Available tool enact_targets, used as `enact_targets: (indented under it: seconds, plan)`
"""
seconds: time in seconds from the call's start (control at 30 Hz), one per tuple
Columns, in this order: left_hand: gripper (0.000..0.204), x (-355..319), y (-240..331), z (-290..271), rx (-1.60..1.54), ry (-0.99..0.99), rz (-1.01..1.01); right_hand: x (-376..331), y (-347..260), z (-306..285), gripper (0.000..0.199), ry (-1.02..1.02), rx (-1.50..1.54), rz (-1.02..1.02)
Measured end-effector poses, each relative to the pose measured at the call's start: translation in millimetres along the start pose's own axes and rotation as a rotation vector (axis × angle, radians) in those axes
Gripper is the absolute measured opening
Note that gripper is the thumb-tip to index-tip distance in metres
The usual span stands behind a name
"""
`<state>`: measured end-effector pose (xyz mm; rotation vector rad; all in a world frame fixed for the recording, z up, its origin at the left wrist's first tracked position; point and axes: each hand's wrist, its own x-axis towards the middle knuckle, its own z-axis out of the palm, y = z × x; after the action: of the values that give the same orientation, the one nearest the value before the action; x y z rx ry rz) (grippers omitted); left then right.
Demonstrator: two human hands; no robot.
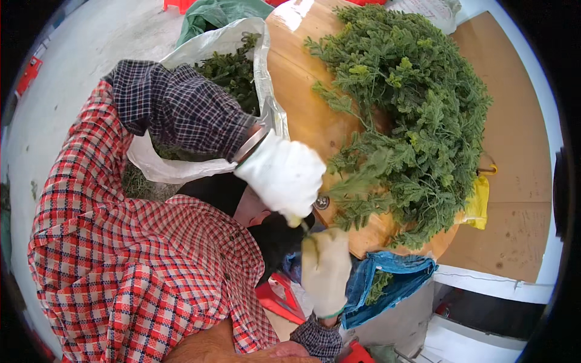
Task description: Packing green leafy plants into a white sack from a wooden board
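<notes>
Trimming appears to be the step in hand: the left hand (284, 175) clenches a green sprig (357, 181) at the near edge of the round wooden bench (302, 103), beside the herb pile (411, 115). The right hand (325, 269) grips its stem end below. Next move calls for a clean separation at the stem.

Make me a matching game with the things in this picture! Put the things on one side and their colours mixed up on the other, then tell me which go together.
Things:
1. round table
2. pile of leafy sprigs
3. bag below the table edge
4. gloves on the two hands, left hand and right hand

Colours:
A. blue
B. white
C. wooden brown
D. green

Right pairs: 1-C, 2-D, 3-A, 4-B.
</notes>
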<state>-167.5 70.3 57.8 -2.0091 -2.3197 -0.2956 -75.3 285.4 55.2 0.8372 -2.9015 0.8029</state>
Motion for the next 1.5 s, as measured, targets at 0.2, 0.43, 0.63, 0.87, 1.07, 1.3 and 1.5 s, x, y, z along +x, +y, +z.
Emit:
enact_targets:
  seconds: [0.2, 0.43, 0.63, 0.87, 1.07, 1.3, 1.5]
  plan:
    - [0.024, -9.7, -19.8, -11.1, -0.141, 0.304, 0.05, -81.2, 42.1, -45.6, 0.012, -0.37, 0.495, 0.262]
    - [0.032, 9.4, -62.8, -51.4, -0.758, 0.462, -0.736, -132.2, 144.2, -56.9, 0.026, 0.609, -0.245, 0.81]
    - [0.032, 5.4, -69.7, -39.2, -0.602, 0.58, -0.579, -112.4, 143.7, -58.2, 0.038, 0.006, -0.827, 1.061]
    - [0.031, 22.6, -36.5, -33.5, -0.551, 0.577, -0.555, 33.5, 27.0, -10.7, 0.067, 0.618, 0.139, 0.185]
    - [0.03, 6.9, -30.3, -35.2, -0.25, 0.589, -0.412, 90.7, 8.5, 30.9, 0.051, 0.453, -0.043, -0.082]
    - [0.041, -38.5, -7.9, -43.2, -0.292, 0.158, -0.612, 88.7, 4.4, 13.0, 0.026, 0.263, 0.165, -0.281]
    - [0.04, -63.9, 27.9, -9.8, -0.374, 0.094, -0.274, 79.5, -11.3, 5.7, 0.007, -0.115, 0.074, -0.55]
